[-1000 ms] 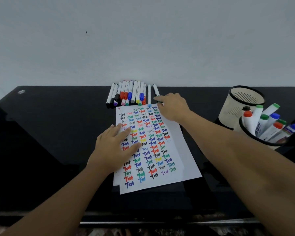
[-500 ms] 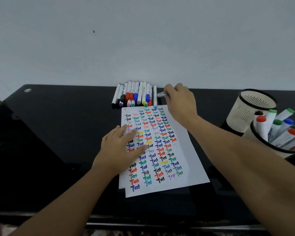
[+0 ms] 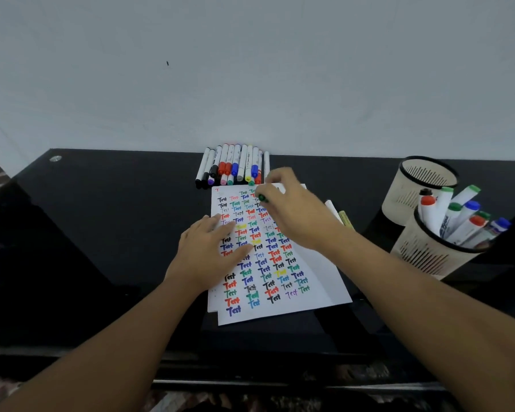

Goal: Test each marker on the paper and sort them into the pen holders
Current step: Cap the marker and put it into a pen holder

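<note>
A white paper [image 3: 315, 281] covered with coloured "Test" words lies in the middle of the black table. My left hand [image 3: 208, 254] rests flat on its left side. My right hand [image 3: 295, 212] hovers over the paper's top and grips a marker with a green cap [image 3: 262, 198]; its white barrel [image 3: 333, 211] shows past my wrist. A row of markers [image 3: 234, 168] lies at the table's back edge. The near pen holder [image 3: 428, 257] holds several markers. The far pen holder [image 3: 414, 188] looks empty.
The black glossy table [image 3: 101, 233] ends at a pale wall behind. A yellow-green marker [image 3: 347, 220] lies just right of the paper. Both holders stand close together at the right.
My right hand has lifted a marker from the right end of the row and brought it back over the top of the paper. My left hand has stayed on the paper.
</note>
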